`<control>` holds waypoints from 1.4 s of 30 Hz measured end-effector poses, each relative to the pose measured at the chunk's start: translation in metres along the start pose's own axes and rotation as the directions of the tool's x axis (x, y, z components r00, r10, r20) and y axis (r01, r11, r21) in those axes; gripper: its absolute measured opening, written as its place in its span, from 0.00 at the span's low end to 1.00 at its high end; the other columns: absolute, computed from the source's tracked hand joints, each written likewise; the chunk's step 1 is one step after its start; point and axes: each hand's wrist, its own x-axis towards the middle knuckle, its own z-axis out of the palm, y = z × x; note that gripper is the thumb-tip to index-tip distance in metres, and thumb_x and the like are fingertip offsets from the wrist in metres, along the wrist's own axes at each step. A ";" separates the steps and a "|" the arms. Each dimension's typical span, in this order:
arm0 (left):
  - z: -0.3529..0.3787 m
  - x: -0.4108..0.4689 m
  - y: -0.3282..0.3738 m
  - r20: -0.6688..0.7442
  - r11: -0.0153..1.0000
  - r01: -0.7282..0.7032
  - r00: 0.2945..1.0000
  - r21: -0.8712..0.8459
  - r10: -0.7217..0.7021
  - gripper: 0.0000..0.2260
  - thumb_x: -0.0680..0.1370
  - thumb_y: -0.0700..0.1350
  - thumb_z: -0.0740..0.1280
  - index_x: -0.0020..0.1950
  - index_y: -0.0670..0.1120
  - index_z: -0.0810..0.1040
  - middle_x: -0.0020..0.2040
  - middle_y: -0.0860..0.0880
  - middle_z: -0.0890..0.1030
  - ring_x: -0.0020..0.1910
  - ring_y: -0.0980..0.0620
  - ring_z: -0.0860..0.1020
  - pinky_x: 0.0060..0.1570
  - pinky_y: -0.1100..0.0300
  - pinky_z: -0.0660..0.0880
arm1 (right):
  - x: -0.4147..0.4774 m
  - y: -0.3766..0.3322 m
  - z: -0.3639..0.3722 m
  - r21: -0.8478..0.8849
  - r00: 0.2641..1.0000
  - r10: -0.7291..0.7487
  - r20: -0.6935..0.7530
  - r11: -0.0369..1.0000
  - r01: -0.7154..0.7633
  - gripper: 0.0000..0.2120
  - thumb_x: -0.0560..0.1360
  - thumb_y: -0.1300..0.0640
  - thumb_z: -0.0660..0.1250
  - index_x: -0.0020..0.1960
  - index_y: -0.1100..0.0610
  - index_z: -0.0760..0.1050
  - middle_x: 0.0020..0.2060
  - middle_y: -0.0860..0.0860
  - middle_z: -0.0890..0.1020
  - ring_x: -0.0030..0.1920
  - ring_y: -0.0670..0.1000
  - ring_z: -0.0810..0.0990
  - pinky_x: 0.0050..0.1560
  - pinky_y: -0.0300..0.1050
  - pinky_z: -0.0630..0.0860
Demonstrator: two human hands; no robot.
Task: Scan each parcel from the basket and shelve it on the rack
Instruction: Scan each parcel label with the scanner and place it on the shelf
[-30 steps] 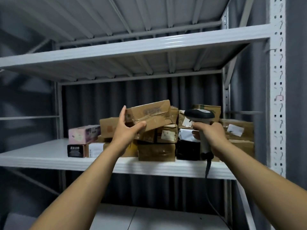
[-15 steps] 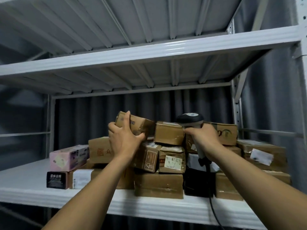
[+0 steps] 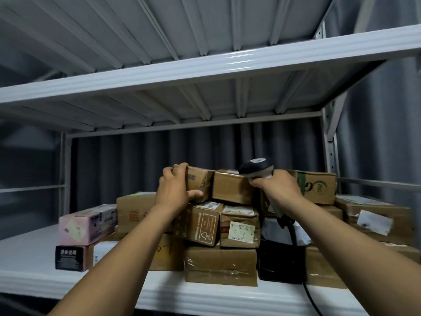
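Observation:
My left hand (image 3: pixel 175 190) grips a small brown cardboard parcel (image 3: pixel 200 181) that lies on top of the pile of parcels on the white rack shelf (image 3: pixel 205 295). Its fingers curl over the parcel's left end and the thumb presses its front. Right beside it sits another brown parcel (image 3: pixel 232 187). My right hand (image 3: pixel 276 189) holds a black and white barcode scanner (image 3: pixel 256 168) by the handle, its head level with the top of the pile. The scanner's black cable (image 3: pixel 309 295) hangs down past the shelf edge.
The pile holds several taped brown boxes, a black parcel (image 3: pixel 281 263) and a pink box (image 3: pixel 87 224) over a dark box (image 3: pixel 69 257) at the left. An upper shelf (image 3: pixel 205 67) runs close overhead. A perforated upright (image 3: pixel 330 156) stands at the right.
My left hand lifted the brown parcel from in front of the pile and set it on top, next to the upper box. The view rose and closed in on the shelf.

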 end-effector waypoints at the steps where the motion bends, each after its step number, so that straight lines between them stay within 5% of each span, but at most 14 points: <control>1: 0.000 0.002 -0.001 0.010 1.000 -0.011 1.000 0.013 0.011 0.35 0.71 0.55 0.74 0.72 0.53 0.60 0.70 0.40 0.62 0.66 0.39 0.68 0.63 0.47 0.71 | 0.002 0.002 0.001 -0.022 1.000 0.006 -0.009 1.000 -0.007 0.13 0.69 0.46 0.73 0.44 0.55 0.80 0.41 0.52 0.82 0.46 0.56 0.79 0.43 0.47 0.72; 5: 0.007 0.012 0.004 0.050 0.999 -0.018 0.999 0.034 0.016 0.31 0.72 0.51 0.74 0.70 0.53 0.62 0.68 0.41 0.65 0.64 0.41 0.69 0.61 0.47 0.72 | 0.009 0.005 0.002 -0.083 0.999 0.028 -0.029 0.996 -0.030 0.15 0.67 0.42 0.72 0.43 0.53 0.78 0.43 0.52 0.83 0.52 0.58 0.80 0.61 0.56 0.73; 9: 0.021 0.019 0.011 0.059 0.996 0.022 0.998 0.090 -0.027 0.30 0.73 0.51 0.73 0.70 0.52 0.62 0.66 0.41 0.65 0.63 0.41 0.70 0.58 0.49 0.73 | 0.010 0.004 0.002 -0.162 0.999 0.027 -0.023 0.986 -0.030 0.13 0.69 0.43 0.71 0.42 0.52 0.75 0.43 0.52 0.81 0.54 0.57 0.79 0.65 0.56 0.70; 20: 0.029 0.022 0.017 0.105 0.979 0.110 0.986 0.173 -0.129 0.32 0.75 0.54 0.70 0.75 0.55 0.58 0.67 0.40 0.65 0.63 0.40 0.69 0.62 0.45 0.71 | 0.009 0.004 0.001 -0.167 0.998 0.008 0.066 0.986 0.003 0.15 0.68 0.42 0.72 0.44 0.54 0.79 0.45 0.54 0.83 0.52 0.58 0.80 0.57 0.52 0.72; 30: -0.019 -0.022 0.028 0.064 0.964 0.005 0.998 0.267 -0.023 0.30 0.76 0.56 0.67 0.75 0.52 0.61 0.67 0.41 0.65 0.63 0.40 0.68 0.59 0.45 0.71 | -0.032 -0.014 -0.021 -0.096 0.999 -0.013 0.033 0.995 0.016 0.17 0.65 0.46 0.74 0.47 0.58 0.82 0.46 0.57 0.84 0.49 0.58 0.82 0.41 0.44 0.69; 35: -0.041 -0.079 0.035 0.142 0.928 -0.089 0.989 0.361 0.040 0.26 0.77 0.57 0.66 0.72 0.49 0.66 0.66 0.41 0.68 0.61 0.41 0.69 0.58 0.47 0.72 | -0.088 -0.016 -0.029 0.004 0.982 -0.017 0.187 1.000 0.017 0.13 0.66 0.52 0.73 0.44 0.59 0.81 0.41 0.56 0.83 0.43 0.58 0.83 0.44 0.54 0.81; 42: -0.044 -0.192 0.028 0.253 0.895 -0.128 0.967 0.428 0.018 0.27 0.76 0.60 0.65 0.71 0.49 0.67 0.65 0.41 0.69 0.63 0.40 0.68 0.57 0.49 0.70 | -0.194 0.009 -0.030 0.004 0.925 0.060 0.375 0.998 -0.066 0.10 0.72 0.60 0.69 0.49 0.66 0.78 0.37 0.59 0.80 0.29 0.57 0.82 0.31 0.48 0.80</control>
